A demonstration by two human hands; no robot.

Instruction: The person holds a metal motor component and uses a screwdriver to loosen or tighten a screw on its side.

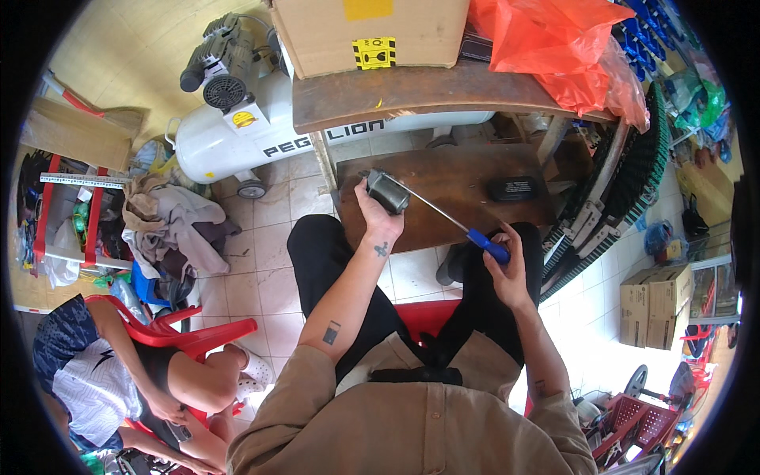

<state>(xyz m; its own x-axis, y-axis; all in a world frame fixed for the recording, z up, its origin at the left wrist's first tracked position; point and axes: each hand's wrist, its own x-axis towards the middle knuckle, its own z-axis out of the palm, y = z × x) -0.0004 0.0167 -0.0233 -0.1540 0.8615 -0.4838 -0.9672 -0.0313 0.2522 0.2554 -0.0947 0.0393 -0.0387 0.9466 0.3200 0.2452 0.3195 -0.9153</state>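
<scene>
In my left hand [378, 219], held up over the low brown wooden shelf, is a dark grey, rounded metal part [388, 192] that looks like a small motor housing. The fingers wrap it from below and the left side. My right hand [511, 265] grips the blue handle of a long screwdriver [443, 213]. Its thin shaft slants up and left, and the tip reaches the upper right edge of the metal part. Whether the tip sits in a screw is too small to tell. A flat black case [512, 188] lies on the shelf, to the right.
A wooden bench top [380, 99] carries a cardboard box [372, 36] and a red plastic bag [554, 47]. Behind stands a white air compressor [229, 142]. Black ribbed strips [602, 214] lean at the right. Another person [103, 372] sits on a red chair [190, 332] at the left.
</scene>
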